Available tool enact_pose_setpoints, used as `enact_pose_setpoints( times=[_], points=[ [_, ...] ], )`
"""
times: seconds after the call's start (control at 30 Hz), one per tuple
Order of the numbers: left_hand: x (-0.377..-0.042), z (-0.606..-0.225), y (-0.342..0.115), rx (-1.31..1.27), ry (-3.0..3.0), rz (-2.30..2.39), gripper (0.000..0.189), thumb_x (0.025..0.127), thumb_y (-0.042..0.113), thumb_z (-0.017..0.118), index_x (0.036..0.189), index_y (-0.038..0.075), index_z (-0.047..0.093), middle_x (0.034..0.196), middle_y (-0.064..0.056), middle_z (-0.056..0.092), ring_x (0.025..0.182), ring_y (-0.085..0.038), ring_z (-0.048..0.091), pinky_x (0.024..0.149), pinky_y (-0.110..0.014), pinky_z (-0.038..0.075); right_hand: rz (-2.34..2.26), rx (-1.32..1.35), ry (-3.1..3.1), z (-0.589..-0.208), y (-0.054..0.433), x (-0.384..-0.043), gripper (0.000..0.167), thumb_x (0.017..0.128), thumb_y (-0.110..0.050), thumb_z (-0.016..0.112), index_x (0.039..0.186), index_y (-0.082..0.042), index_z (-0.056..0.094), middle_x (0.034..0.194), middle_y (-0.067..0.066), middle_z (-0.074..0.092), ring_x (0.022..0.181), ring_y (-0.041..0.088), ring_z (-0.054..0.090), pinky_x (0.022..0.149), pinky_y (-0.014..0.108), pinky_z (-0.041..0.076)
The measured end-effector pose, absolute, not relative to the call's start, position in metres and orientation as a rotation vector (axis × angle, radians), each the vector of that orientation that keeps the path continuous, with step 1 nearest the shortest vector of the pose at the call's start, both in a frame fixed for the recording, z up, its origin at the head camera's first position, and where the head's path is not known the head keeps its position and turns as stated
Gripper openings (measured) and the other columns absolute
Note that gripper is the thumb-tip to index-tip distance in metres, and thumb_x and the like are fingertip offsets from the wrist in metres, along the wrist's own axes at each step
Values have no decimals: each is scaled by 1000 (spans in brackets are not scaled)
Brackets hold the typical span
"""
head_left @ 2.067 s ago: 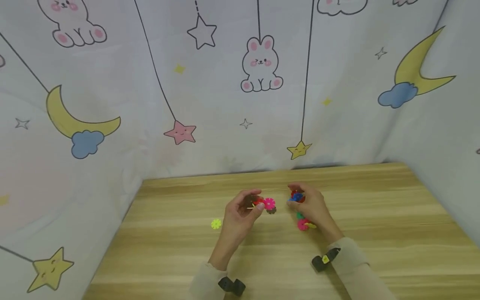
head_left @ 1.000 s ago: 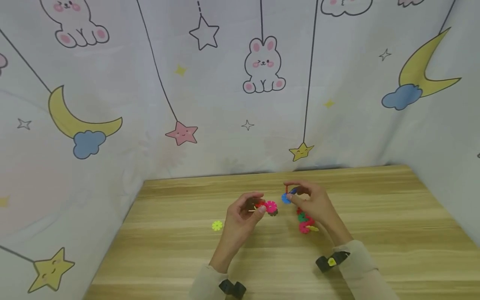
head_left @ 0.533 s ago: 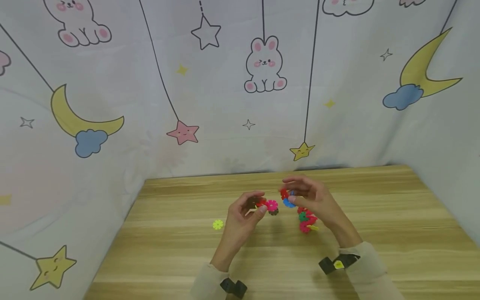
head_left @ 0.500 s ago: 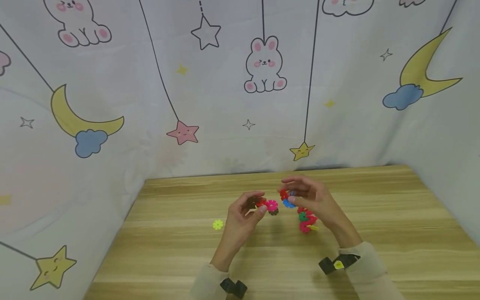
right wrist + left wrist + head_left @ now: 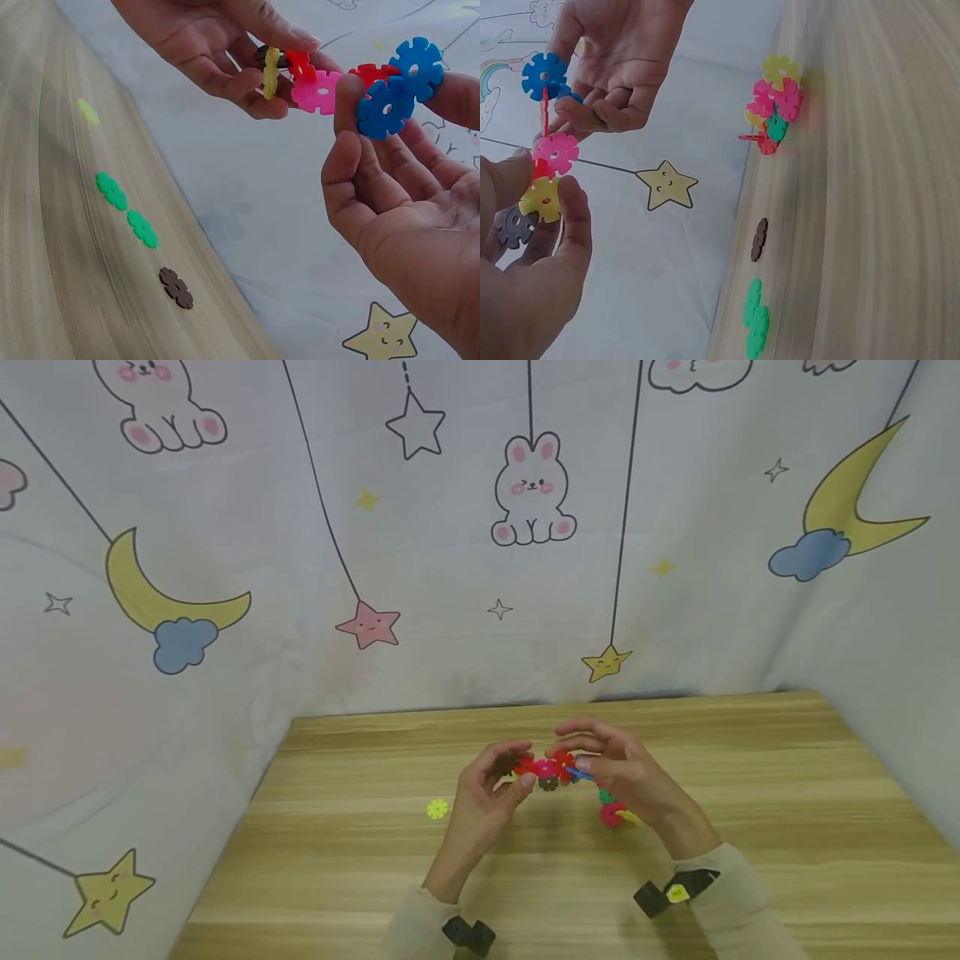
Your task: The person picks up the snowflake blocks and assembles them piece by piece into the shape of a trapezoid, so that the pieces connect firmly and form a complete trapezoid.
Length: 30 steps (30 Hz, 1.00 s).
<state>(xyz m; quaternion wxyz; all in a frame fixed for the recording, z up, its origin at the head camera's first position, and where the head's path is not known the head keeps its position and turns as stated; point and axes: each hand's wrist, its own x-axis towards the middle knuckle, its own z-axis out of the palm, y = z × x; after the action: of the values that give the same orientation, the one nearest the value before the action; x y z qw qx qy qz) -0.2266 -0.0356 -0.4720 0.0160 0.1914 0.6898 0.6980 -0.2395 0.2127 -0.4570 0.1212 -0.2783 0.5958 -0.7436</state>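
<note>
Basically wood-grain tbl [image 5: 337, 860] w/ printed cloth [image 5: 442, 552] bhnd.

A small nook with cloth on its sides, decorated like a child's playroom; whether it belongs to a home or a studio cannot be told. Pale cloth [image 5: 442, 543] walls it at nine, twelve and three o'clock, printed with a rabbit [image 5: 532, 493] just past twelve, a moon [image 5: 840, 497] at two and several stars [image 5: 369, 626]. A wood-grained bench [image 5: 322, 868] spreads across six o'clock, with plastic flower pieces [image 5: 437, 809] on it.
</note>
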Motion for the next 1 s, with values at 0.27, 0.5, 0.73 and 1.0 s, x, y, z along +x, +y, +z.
enact_pose_setpoints(
  times=[0.27,0.5,0.73,1.0],
  points=[
    [-226,-471,-37,694,2134,2174,40,99,-1,73,138,4,65,135,-23,66,115,-11,65,89,-19,60,-2171,-770,1580,-456,213,-240,45,103,1,42,143,-13,57,134,0,73,120,14,71,95,32,61],
    [-226,-474,-38,811,2138,2126,37,101,-2,70,137,3,64,135,-24,66,116,-9,64,92,-20,59,-2170,-610,1435,-454,213,-239,42,104,2,42,134,-16,65,132,0,74,103,14,74,93,32,62],
    [-227,-475,-38,792,2108,2172,37,100,0,72,136,-2,63,135,-35,61,116,-8,64,88,-19,60,-2193,-567,1396,-455,213,-239,43,109,0,41,122,-16,79,128,-3,78,111,14,74,92,29,61],
    [-227,-475,-38,743,2092,2237,40,99,-1,72,137,-4,61,134,-36,59,117,-11,65,92,-21,62,-2187,-780,1422,-461,212,-241,37,115,-7,44,143,-1,66,143,1,71,118,15,74,110,33,57]
  ],
)
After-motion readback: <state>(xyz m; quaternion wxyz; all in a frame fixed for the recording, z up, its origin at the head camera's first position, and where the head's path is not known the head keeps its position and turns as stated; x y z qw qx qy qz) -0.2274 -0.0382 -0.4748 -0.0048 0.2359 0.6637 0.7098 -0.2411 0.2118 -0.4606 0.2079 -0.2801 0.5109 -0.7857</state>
